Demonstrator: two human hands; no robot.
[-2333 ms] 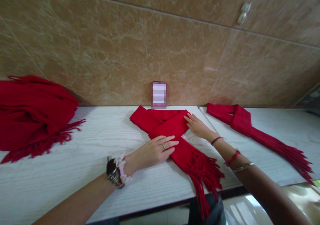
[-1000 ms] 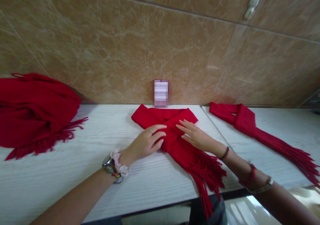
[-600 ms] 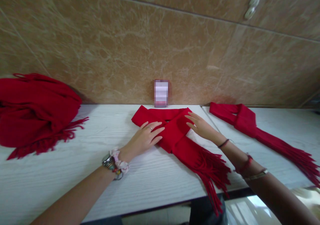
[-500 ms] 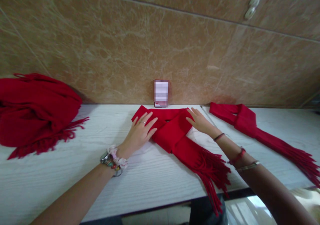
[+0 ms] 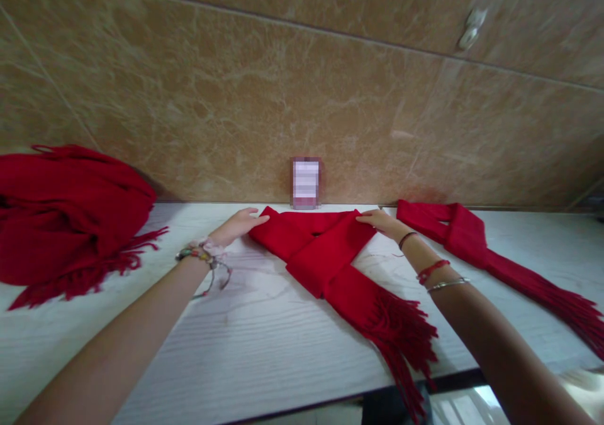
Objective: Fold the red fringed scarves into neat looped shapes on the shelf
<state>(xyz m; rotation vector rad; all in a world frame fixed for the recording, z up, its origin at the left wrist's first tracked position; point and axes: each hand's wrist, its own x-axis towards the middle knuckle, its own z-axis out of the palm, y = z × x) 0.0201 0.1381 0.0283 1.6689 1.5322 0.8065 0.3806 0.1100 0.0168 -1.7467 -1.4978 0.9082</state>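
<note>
A red fringed scarf (image 5: 325,255) lies folded and crossed over itself on the white table, its tassels hanging past the front edge. My left hand (image 5: 243,222) is closed on the scarf's upper left corner, thumb on top and the other fingers behind or beneath the cloth. At the upper right corner, my right hand (image 5: 380,220) grips the fold in the same way, its fingertips partly hidden. A small gap shows between the crossed layers near the top.
A heap of red fringed cloth (image 5: 70,224) sits at the left. Another folded red scarf (image 5: 465,233) lies at the right. Behind, a small card with a blurred face (image 5: 306,183) stands against the brown marbled wall (image 5: 212,98). The white table (image 5: 226,343) ends at a dark front edge.
My left hand has slid left off the scarf's top surface to its outer corner and closed there. My right hand has shifted slightly right and now grips its corner.
</note>
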